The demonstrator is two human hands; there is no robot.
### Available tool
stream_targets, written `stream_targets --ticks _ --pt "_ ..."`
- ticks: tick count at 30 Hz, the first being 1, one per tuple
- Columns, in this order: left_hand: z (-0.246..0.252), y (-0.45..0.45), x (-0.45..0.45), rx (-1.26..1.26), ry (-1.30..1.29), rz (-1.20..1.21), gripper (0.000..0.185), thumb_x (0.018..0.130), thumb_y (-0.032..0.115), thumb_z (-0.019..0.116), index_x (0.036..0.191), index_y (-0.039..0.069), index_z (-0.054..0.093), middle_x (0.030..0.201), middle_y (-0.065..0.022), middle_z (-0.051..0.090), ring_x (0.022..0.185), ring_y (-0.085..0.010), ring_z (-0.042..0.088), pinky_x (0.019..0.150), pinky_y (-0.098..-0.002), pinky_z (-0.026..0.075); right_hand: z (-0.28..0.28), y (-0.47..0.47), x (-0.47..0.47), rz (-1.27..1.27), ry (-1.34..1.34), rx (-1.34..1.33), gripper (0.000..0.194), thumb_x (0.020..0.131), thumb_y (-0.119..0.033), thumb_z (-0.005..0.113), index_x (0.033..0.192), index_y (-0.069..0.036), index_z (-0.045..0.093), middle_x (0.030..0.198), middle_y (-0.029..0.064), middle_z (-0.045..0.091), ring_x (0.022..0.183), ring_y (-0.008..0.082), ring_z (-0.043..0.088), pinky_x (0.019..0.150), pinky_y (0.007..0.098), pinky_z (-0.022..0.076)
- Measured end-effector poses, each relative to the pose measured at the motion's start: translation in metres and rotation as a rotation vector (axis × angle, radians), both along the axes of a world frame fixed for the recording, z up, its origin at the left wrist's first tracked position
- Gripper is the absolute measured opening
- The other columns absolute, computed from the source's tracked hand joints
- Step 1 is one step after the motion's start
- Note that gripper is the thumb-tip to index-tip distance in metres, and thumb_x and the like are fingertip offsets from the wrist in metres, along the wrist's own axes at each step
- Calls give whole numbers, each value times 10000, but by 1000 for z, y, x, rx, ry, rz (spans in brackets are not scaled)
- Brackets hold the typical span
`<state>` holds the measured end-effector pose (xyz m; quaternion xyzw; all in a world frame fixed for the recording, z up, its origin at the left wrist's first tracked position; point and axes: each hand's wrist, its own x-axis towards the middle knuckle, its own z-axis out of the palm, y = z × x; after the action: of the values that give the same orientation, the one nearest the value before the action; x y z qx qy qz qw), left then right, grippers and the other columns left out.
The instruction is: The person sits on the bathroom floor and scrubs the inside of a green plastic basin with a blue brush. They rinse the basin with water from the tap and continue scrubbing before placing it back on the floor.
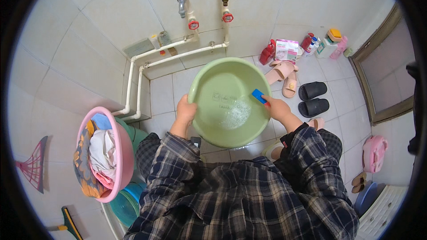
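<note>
Before me is a light green plastic basin [230, 76], its opening turned up towards me. White suds [238, 115] and a little water lie at its bottom, beside printed marks. My left hand [185, 109] grips the basin's left rim, thumb over the edge. At the right rim, my right hand [277, 107] holds a small blue scrubbing brush [259, 96] with a bit of red by the thumb. The brush sticks out over the inside of the basin. The fingers of my right hand are partly hidden, and whether they also clasp the rim is unclear.
A pink basin [125, 163] of clothes [102, 148] stands at left above teal tubs [124, 208]. Slippers [313, 99] and bottles [268, 52] line the floor at right. White pipes [180, 55] and taps [181, 3] run along the wall. A framed door [383, 66] is far right.
</note>
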<state>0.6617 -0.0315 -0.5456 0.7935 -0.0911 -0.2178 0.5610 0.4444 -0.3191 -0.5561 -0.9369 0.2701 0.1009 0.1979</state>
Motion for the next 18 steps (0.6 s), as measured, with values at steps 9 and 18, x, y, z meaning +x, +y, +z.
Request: stream_targets --ticks 9,18 --pt "-20 11 4 -15 44 20 381 728 -50 536 1102 -37 463 968 -150 580 816 -243 598 721 -352 510 -40 -10 -4 18 -197 175 411 826 -267 601 1200 -96 582 1000 189 656 921 356 626 816 434 489" --pt "-31 6 -42 204 279 -36 361 797 74 590 1098 -57 439 973 -165 575 743 -202 603 564 -321 500 -40 -2 0 -100 -130 164 337 845 -287 558 1087 -59 614 977 220 650 916 385 622 800 442 491"
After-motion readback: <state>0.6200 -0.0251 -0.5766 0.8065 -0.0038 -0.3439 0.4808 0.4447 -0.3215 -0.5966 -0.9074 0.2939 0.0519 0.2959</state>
